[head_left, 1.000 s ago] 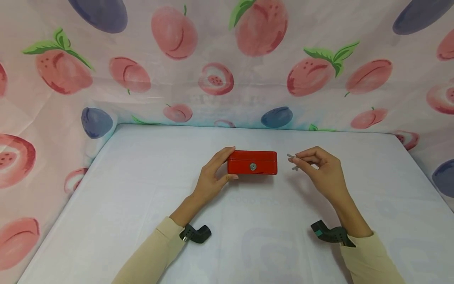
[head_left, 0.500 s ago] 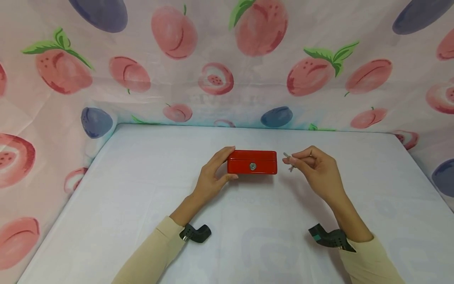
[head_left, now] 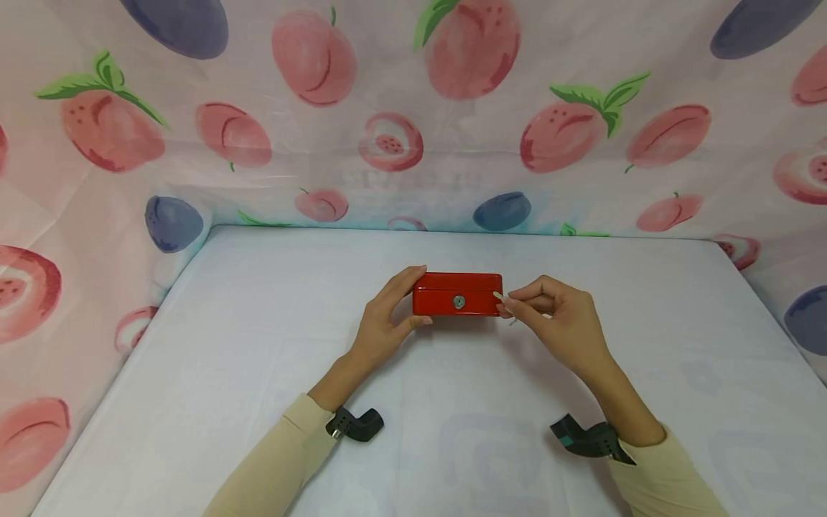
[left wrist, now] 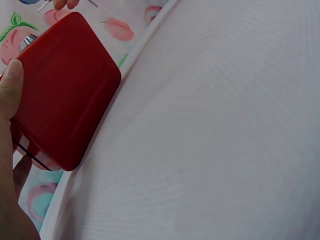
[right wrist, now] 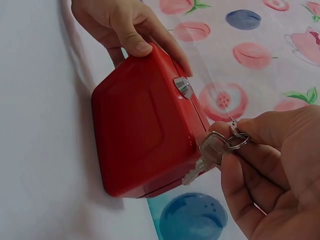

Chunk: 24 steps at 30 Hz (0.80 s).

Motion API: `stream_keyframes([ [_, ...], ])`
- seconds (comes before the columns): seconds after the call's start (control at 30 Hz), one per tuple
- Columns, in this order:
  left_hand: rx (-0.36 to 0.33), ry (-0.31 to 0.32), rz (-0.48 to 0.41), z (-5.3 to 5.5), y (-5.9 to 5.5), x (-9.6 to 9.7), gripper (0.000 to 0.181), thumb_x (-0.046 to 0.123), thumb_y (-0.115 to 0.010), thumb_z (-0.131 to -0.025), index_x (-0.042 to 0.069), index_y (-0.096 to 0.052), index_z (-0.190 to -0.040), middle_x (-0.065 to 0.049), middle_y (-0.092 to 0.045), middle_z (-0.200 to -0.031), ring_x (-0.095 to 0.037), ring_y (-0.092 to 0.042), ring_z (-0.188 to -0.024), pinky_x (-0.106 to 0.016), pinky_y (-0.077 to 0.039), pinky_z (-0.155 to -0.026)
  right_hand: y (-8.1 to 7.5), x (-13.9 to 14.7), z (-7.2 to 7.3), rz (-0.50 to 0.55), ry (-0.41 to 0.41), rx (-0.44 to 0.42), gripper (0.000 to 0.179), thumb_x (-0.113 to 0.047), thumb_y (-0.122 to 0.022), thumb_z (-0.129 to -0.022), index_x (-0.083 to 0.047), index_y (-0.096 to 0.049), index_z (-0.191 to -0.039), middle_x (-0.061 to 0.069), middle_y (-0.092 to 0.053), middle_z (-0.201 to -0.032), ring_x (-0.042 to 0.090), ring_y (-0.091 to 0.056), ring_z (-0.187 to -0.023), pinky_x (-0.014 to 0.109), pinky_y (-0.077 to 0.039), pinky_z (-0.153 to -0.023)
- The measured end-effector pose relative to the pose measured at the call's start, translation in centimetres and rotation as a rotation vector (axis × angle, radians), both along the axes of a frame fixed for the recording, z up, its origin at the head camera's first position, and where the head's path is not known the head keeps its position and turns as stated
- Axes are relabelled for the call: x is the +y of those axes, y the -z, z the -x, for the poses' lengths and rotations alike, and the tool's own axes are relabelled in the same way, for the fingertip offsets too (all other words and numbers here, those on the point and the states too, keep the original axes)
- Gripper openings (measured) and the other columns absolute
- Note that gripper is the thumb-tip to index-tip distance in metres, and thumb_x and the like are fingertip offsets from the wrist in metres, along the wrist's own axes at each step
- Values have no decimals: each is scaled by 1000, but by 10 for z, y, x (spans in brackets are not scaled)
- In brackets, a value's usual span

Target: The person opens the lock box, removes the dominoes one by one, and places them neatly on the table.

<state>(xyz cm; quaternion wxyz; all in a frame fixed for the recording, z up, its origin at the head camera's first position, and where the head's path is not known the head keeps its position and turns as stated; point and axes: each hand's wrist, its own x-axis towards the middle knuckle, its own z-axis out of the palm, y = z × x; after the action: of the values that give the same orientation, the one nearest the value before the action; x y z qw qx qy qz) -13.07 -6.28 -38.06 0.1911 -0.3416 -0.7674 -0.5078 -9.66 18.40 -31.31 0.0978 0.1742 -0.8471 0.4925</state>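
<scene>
A small red metal lock box has a round silver keyhole lock on the side facing me; its lid is closed. My left hand grips the box's left end, thumb below and fingers over the top, and its broad underside shows in the left wrist view. My right hand pinches a small key at the box's right end, in front of its face. In the right wrist view, a second silver key dangles from the same ring.
A white cloth covers the table. Behind it and to the left hangs a curtain printed with peaches and plums. Black camera mounts are strapped to both wrists, the right mount close over the cloth.
My right hand has moved left with the keys, from beside the box to overlapping its right end, and the keys have turned in its fingers. My left hand and the box stay put.
</scene>
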Motion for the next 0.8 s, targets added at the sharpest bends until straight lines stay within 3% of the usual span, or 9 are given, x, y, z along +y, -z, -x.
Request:
stream_keyframes([
  [0.37, 4, -1, 4, 4, 6, -1, 70, 1, -73, -69, -1, -39, -131, -15, -41, -132, -23, -38, -121, -30, -36, -96, 2, -14, -3, -10, -50, 55, 8, -1, -67, -77, -3, -63, -84, 7, -68, -73, 17, -64, -65, 25, -43, -50],
  [0.57, 4, 6, -6, 1, 1, 0, 69, -1, -72, -69, -4, -40, -130, -18, -41, -131, -26, -39, -120, -31, -37, -96, -3, -23, -6, -33, -6, 66, 9, 1, -69, -75, -1, -65, -83, 7, -67, -70, 19, -64, -62, 23, -44, -49],
  [0.8, 10, 11, -9, 0, 1, 1, 69, -2, -72, -68, -5, -40, -129, -19, -41, -130, -26, -39, -120, -31, -37, -96, 17, -22, 4, -53, 17, 61, 10, -10, -72, -75, -9, -68, -84, -4, -67, -69, 10, -63, -60, 23, -47, -48],
])
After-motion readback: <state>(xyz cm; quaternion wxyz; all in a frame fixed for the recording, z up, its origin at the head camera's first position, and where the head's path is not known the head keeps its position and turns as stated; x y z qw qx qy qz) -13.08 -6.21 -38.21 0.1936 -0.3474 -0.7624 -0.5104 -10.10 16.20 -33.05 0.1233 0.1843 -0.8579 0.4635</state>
